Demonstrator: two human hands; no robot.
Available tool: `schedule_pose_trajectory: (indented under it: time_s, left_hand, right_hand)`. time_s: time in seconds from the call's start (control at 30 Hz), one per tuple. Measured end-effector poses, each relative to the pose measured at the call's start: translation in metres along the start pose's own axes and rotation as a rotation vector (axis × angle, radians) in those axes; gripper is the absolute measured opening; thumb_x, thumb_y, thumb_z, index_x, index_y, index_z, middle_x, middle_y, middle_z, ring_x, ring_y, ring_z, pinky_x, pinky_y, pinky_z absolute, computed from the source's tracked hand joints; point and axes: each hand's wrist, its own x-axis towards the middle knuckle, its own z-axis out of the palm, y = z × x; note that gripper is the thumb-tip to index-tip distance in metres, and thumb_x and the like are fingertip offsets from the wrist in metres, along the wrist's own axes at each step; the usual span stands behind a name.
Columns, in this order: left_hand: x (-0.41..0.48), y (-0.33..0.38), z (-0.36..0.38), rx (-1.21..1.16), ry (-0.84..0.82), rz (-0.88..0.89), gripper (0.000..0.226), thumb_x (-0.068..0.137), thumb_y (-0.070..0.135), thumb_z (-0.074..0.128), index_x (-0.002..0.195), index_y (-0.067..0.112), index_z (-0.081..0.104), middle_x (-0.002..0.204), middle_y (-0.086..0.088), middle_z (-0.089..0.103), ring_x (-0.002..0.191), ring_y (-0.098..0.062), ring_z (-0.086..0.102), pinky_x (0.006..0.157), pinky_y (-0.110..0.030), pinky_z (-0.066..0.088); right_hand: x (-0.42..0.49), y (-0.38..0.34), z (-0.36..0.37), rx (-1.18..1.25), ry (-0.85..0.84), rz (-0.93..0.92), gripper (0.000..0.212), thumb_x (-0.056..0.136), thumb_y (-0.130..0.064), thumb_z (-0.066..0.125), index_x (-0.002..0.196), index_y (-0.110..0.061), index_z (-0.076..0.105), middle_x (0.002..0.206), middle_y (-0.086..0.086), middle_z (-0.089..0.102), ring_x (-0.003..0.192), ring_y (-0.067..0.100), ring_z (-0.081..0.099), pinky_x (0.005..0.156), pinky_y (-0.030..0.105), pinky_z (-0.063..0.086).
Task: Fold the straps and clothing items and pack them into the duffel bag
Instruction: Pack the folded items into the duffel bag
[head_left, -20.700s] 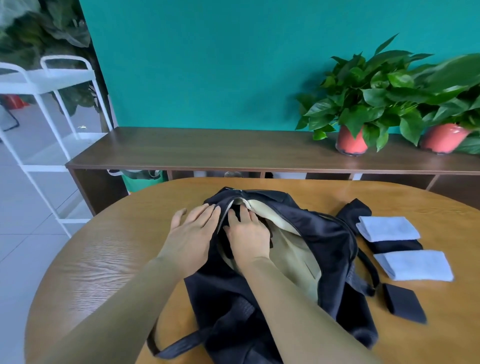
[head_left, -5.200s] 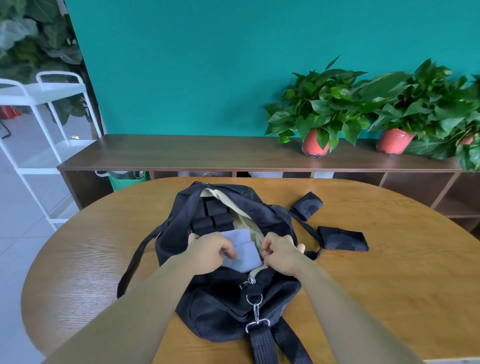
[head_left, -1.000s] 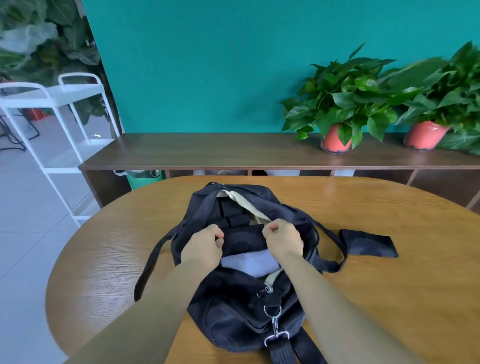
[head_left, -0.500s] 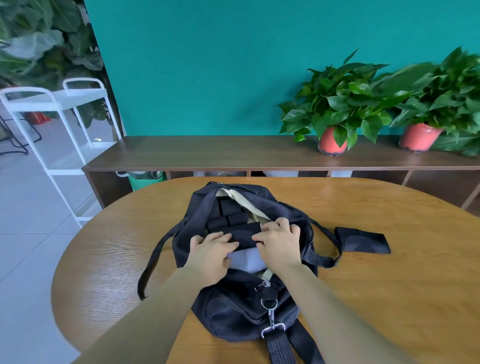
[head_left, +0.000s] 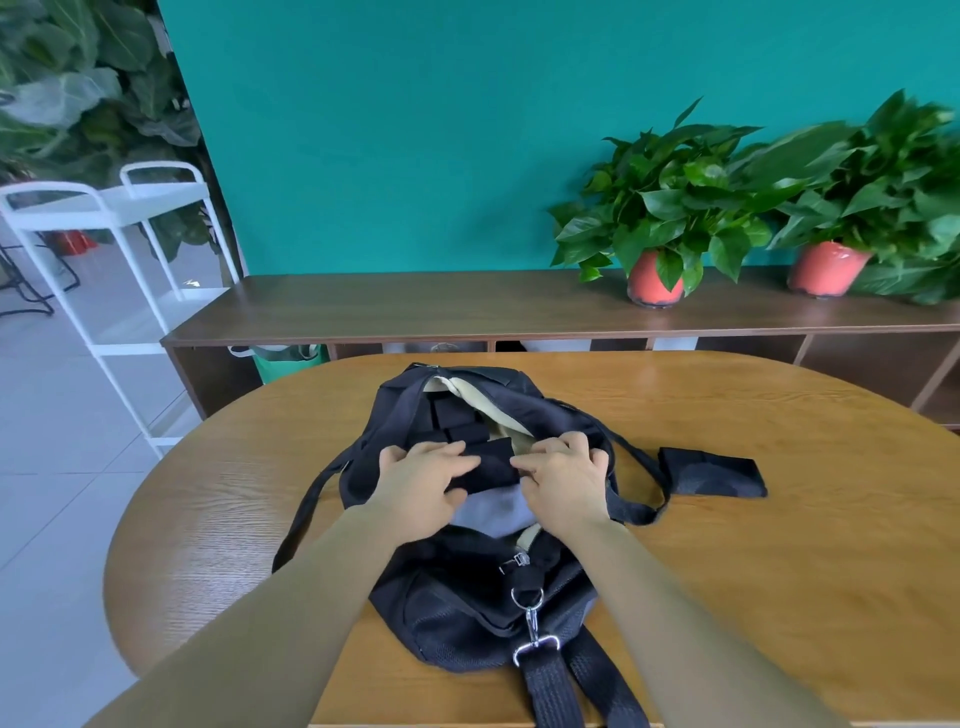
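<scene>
Head view: a black duffel bag (head_left: 467, 613) lies unzipped at the middle of the round wooden worktop (head_left: 779, 545). The left hand (head_left: 421, 483) lies with straight fingers on a folded black cloth (head_left: 488, 465) in the bag's mouth, above a folded grey cloth (head_left: 493, 512). The right hand (head_left: 561, 478) bends over the black cloth's other end; whether it pinches I cannot tell. Another folded black piece (head_left: 711, 470) lies right of the bag.
</scene>
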Motion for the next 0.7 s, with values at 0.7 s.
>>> schedule_pose_trajectory:
  time_s: [0.7]
  left_hand:
    - [0.109, 0.220, 0.051, -0.357, -0.105, 0.169, 0.044, 0.100, 0.015, 0.043, 0.144, 0.019, 0.041, 0.149, -0.001, 0.040, 0.138, -0.020, 0.036, 0.112, -0.033, 0.030]
  right_hand:
    - [-0.049, 0.218, -0.046, 0.223, 0.229, 0.714, 0.030, 0.092, -0.036, 0.046, 0.116, -0.033, 0.064, 0.101, -0.003, 0.068, 0.115, 0.021, 0.037, 0.083, 0.034, 0.024]
